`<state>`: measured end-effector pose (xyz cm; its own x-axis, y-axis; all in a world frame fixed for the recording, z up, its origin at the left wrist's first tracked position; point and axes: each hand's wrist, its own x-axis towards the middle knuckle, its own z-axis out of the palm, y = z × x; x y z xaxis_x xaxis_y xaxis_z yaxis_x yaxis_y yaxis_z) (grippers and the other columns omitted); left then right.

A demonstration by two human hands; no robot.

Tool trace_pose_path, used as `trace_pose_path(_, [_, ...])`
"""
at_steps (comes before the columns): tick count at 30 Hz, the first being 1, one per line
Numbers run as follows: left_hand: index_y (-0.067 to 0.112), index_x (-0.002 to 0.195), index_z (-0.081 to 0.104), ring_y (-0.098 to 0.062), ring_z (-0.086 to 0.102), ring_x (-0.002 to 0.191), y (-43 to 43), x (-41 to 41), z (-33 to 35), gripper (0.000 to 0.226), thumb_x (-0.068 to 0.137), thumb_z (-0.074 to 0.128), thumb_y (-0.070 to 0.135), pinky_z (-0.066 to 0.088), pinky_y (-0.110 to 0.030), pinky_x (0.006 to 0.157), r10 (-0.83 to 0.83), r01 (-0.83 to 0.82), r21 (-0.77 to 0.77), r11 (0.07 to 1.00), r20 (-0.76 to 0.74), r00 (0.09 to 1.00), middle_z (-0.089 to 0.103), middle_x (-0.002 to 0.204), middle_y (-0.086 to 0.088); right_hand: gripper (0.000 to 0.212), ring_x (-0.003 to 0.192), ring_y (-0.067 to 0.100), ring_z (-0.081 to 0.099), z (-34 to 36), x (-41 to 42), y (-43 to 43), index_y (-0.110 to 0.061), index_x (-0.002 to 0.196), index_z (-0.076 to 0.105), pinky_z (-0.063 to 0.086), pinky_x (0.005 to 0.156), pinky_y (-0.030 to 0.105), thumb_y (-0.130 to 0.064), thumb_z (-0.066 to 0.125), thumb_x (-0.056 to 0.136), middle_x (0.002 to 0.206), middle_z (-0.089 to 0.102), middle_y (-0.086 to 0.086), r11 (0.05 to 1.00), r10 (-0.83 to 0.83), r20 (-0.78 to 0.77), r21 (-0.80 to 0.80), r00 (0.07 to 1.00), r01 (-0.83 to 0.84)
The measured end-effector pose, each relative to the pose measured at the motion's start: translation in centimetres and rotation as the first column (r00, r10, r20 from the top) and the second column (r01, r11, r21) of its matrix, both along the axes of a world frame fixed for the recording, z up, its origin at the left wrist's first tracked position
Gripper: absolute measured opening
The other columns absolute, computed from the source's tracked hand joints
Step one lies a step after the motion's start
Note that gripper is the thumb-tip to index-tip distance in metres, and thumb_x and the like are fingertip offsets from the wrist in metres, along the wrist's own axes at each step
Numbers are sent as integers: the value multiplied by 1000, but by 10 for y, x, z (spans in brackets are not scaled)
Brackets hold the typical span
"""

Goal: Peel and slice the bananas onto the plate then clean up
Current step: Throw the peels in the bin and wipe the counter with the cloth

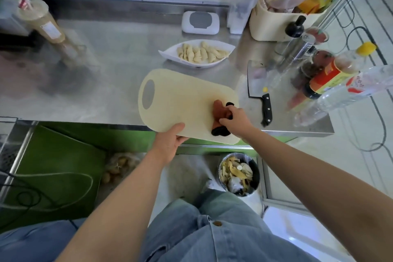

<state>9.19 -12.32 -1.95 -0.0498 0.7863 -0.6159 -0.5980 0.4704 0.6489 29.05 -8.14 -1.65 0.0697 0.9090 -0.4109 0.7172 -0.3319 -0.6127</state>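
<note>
At the counter (106, 70) edge, grips the cutting board (180, 100) with the left hand (170, 141) and clutches a brown scrap (219, 110) on it with the right hand (236, 119). Banana slices (200, 53) on the plate (168, 53) behind.

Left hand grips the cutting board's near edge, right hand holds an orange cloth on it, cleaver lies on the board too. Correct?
Not the cleaver: the head view shows it on the steel counter, right of the cutting board. The left hand does grip the board's near edge and the right hand holds the orange cloth on it.
</note>
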Motion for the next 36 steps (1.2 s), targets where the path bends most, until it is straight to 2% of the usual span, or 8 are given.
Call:
trace_pose_path(4, [17, 97, 60, -18, 64, 91, -5, -9, 4, 26, 91, 51, -7, 57, -40, 82, 20, -19, 21, 1000, -72, 997, 67, 96, 1, 49, 105, 15, 45, 22, -30, -17, -23, 133, 46, 34, 95, 19, -7, 55, 88, 131, 35, 8, 912, -62, -194, 388, 979, 134])
trace_pose_path(7, [19, 97, 64, -19, 65, 92, -14, -12, 8, 26, 90, 54, -4, 54, -43, 84, -68, 88, 85, 992, -218, 974, 71, 93, 2, 48, 115, 11, 38, 29, -68, -32, -19, 128, 56, 28, 101, 12, 0, 57, 84, 136, 32, 10, 854, 174, -200, 519, 964, -46])
trace_pose_path(9, [18, 102, 67, -19, 66, 94, -19, -15, 6, 28, 88, 55, -3, 57, -43, 82, -119, 158, 128, 979, -269, 956, 71, 97, -1, 42, 116, 21, 45, 22, -81, -41, -14, 122, 62, 35, 104, 23, 2, 58, 83, 134, 37, 15, 826, 270, -105, 536, 957, -175])
trace_pose_path(12, [13, 112, 63, -19, 66, 91, -23, -17, 10, 30, 86, 57, -3, 58, -39, 73, -52, 86, 110, 990, -285, 957, 70, 95, 1, 41, 112, 31, 51, 13, -75, -54, -9, 120, 62, 43, 101, 37, 6, 54, 82, 126, 45, 16, 851, 150, -86, 518, 985, -84])
trace_pose_path(19, [6, 122, 52, -20, 65, 97, -34, -23, 16, 37, 86, 61, 1, 58, -32, 68, -41, 87, 141, 986, -302, 952, 66, 108, -4, 44, 94, 33, 55, -1, -26, -91, -17, 126, 56, 46, 80, 31, -2, 49, 85, 120, 43, 13, 943, -274, 55, 211, 960, 257])
trace_pose_path(24, [20, 133, 29, -13, 60, 102, -30, -25, 24, 53, 92, 57, 2, 58, -36, 74, 59, 30, 226, 974, -377, 924, 56, 123, 2, 47, 86, 21, 49, 16, -35, -90, -25, 128, 53, 41, 77, 26, -5, 50, 86, 115, 42, 7, 896, -218, -44, 387, 975, 218])
trace_pose_path(30, [43, 146, -21, -6, 60, 108, -29, -22, 23, 99, 93, 55, 7, 58, -41, 81, 135, -11, 255, 967, -471, 872, 39, 146, 9, 42, 91, 29, 51, 8, -31, -88, -19, 132, 49, 37, 81, 25, -12, 50, 91, 118, 43, 14, 973, -186, -12, 133, 982, 186])
trace_pose_path(36, [37, 152, 8, -13, 49, 124, -30, -15, 16, 85, 91, 55, 3, 41, -31, 106, 96, 89, 249, 964, -642, 760, 31, 153, 6, 42, 86, 22, 44, 7, -26, -83, -19, 133, 48, 35, 81, 23, -12, 51, 91, 121, 42, 15, 974, -190, -58, 113, 980, 196])
